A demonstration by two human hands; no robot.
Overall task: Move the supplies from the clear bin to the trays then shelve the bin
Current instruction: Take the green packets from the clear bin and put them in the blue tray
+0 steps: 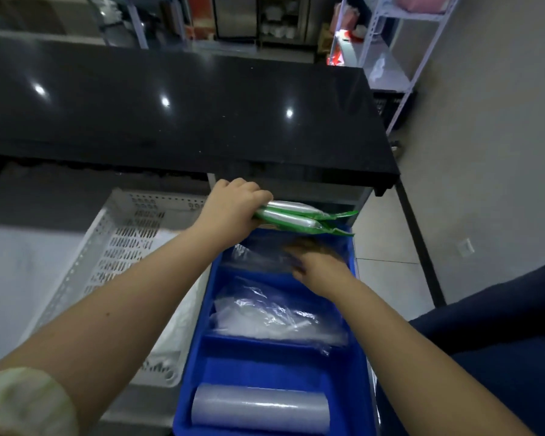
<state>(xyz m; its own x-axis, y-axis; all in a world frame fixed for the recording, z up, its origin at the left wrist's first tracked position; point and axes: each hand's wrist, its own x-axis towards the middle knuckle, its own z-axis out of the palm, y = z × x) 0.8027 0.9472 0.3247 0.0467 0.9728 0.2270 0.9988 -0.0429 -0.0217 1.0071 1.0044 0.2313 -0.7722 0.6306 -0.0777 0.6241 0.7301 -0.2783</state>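
A blue tray [202,366] with three compartments lies in front of me. My left hand [230,202] grips green-and-white wrapped packs [299,217] just above the tray's far edge. My right hand [318,265] reaches into the far compartment and rests on a clear plastic bag [258,253], blurred, so its grip is unclear. The middle compartment holds a crumpled clear bag of white items [265,319]. A grey roll [260,410] lies in the near compartment. A white perforated basket [120,247] stands to the left of the tray. No clear bin shows.
A glossy black counter [177,114] overhangs the far end of the tray. White metal shelving [397,64] stands at the back right by a wall. A dark blue seat edge [497,341] is on the right, with tiled floor beside it.
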